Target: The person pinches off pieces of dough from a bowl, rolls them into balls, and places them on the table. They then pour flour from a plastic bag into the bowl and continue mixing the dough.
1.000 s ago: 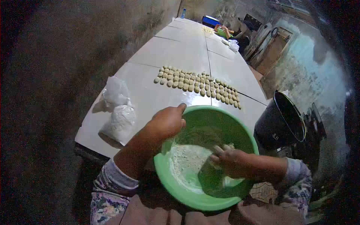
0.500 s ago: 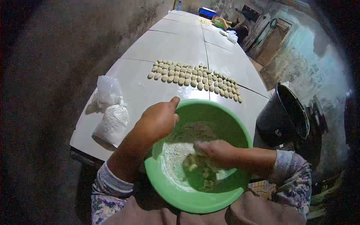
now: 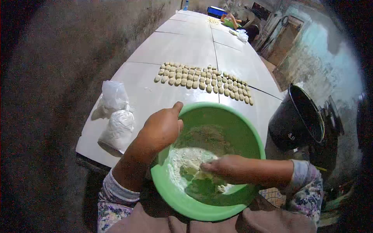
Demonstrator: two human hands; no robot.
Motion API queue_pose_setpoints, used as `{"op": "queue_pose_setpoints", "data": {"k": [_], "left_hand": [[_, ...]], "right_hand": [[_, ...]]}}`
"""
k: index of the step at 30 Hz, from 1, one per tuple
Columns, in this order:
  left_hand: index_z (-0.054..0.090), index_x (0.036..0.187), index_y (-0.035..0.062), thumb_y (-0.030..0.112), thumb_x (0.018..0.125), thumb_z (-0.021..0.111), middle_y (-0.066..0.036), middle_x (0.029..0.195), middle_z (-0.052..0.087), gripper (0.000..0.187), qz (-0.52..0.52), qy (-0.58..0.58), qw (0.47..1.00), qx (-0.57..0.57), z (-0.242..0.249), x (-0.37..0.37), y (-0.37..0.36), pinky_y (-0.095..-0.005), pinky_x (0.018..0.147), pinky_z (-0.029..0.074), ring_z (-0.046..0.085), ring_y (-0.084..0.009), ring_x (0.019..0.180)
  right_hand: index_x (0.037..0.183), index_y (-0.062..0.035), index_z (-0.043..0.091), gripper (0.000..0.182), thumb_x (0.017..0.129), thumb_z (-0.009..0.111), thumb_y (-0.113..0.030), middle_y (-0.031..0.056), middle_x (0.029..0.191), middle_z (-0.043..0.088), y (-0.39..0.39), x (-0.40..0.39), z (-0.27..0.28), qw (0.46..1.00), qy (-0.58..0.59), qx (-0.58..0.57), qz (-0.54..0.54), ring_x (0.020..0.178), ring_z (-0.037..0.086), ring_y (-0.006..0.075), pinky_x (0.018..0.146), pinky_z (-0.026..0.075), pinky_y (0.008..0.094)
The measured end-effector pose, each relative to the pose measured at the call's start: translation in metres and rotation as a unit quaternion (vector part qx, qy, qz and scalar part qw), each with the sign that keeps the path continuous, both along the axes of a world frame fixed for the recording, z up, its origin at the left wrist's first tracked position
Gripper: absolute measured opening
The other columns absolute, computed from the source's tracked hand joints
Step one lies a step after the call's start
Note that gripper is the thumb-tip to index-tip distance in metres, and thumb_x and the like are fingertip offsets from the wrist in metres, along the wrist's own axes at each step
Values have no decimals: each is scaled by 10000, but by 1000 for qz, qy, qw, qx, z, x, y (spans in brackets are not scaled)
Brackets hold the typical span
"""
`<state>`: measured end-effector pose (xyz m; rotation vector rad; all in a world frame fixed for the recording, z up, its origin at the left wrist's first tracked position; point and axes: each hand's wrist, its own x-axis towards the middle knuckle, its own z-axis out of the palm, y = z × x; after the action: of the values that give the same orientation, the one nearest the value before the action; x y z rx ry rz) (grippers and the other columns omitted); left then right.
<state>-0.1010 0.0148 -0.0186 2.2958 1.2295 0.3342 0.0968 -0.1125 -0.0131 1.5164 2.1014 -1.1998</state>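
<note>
A green basin (image 3: 167, 202) is tilted at the table's near edge, with white flour (image 3: 188, 157) and small pale dough pieces (image 3: 221, 188) inside it. My left hand (image 3: 161, 126) is closed on the basin's upper left rim, thumb raised. Inside the basin, my right hand (image 3: 223, 167) is closed low over the flour; whatever its curled fingers hold is hidden. Beyond the basin, rows of small oval dough pieces (image 3: 202, 79) lie on the white table (image 3: 186, 46).
A plastic bag of white powder (image 3: 118, 130) stands on the table at left. A black bucket (image 3: 285, 124) is at right. At the far end are a blue crate (image 3: 215, 12), a bottle (image 3: 186, 5), a white bag (image 3: 242, 35) and another person's arm (image 3: 232, 20).
My right hand has shifted slightly within the basin, and the flour and dough pieces under it lie differently. My left hand stays on the rim. The view has shifted slightly.
</note>
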Motion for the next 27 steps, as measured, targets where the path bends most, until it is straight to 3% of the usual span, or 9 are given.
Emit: {"op": "queue_pose_setpoints", "data": {"k": [4, 7, 9, 12, 15, 17, 22, 25, 27], "left_hand": [[420, 1212, -6, 149, 826, 575, -269, 930, 623, 444, -13, 16, 1000, 12, 4, 3, 1, -489, 812, 474, 611, -416, 908], [420, 1213, -6, 148, 828, 575, -264, 931, 626, 442, -15, 3, 999, 46, -2, 2, 4, -490, 808, 475, 613, -415, 905], [423, 1216, 4, 149, 829, 576, -259, 924, 629, 440, -24, -1, 998, 53, -3, 3, 8, -485, 803, 478, 616, -414, 896], [456, 1182, -11, 137, 825, 577, -255, 910, 629, 405, -20, -6, 999, 27, 0, 3, 8, -475, 801, 472, 614, -400, 900], [456, 1177, -12, 144, 832, 579, -255, 925, 628, 398, -23, 6, 999, 26, 6, 3, 5, -475, 809, 469, 612, -398, 912], [459, 1173, -14, 144, 841, 581, -254, 942, 628, 387, -21, 3, 1000, 20, 0, 4, 7, -479, 814, 468, 613, -396, 916], [462, 1171, -15, 124, 845, 573, -253, 939, 628, 372, -17, -5, 1000, 8, 3, 0, 4, -474, 822, 473, 615, -393, 915], [460, 1173, -20, 130, 834, 558, -255, 929, 629, 384, -8, 4, 1000, -1, 7, 0, 0, -476, 817, 473, 617, -398, 893], [457, 1179, -25, 141, 829, 547, -256, 911, 630, 398, -10, -11, 1000, -6, 5, 1, 0, -480, 811, 472, 617, -404, 880]], "right_hand": [[1267, -136, 451, 338, 942, 402, -217, 202, 816, 610, 20, -18, -19, 965, -55, 148, 208, 734, 649, 353, 621, 528, 449], [1191, -101, 473, 356, 860, 523, -222, 197, 726, 620, 33, -26, -26, 972, -47, 182, 140, 704, 661, 369, 586, 539, 470], [1164, -90, 470, 394, 812, 583, -225, 218, 852, 624, 38, -26, -24, 982, -83, 140, 93, 736, 651, 383, 617, 541, 477], [1208, -107, 475, 427, 799, 570, -191, 181, 1217, 498, 39, -22, -30, 919, 21, 377, 116, 978, 571, 369, 752, 529, 459], [1251, -117, 476, 475, 786, 563, -159, 161, 1213, 494, 37, -33, -53, 865, 82, 414, 271, 1058, 532, 343, 799, 521, 446], [1260, -113, 485, 495, 773, 565, -142, 165, 1222, 488, 41, -30, -43, 853, 60, 379, 352, 1071, 521, 340, 812, 519, 437], [1241, -87, 485, 566, 707, 667, -135, 193, 1141, 470, 6, -8, 12, 950, -85, 184, 237, 1055, 529, 360, 840, 515, 443], [1295, -129, 459, 608, 727, 670, -163, 208, 1238, 416, -32, 25, 9, 953, 7, 178, 244, 1106, 506, 388, 885, 497, 443], [1332, -162, 437, 608, 760, 643, -178, 216, 1309, 358, -45, 24, 18, 934, -185, 155, 264, 1139, 479, 425, 944, 460, 435]]}}
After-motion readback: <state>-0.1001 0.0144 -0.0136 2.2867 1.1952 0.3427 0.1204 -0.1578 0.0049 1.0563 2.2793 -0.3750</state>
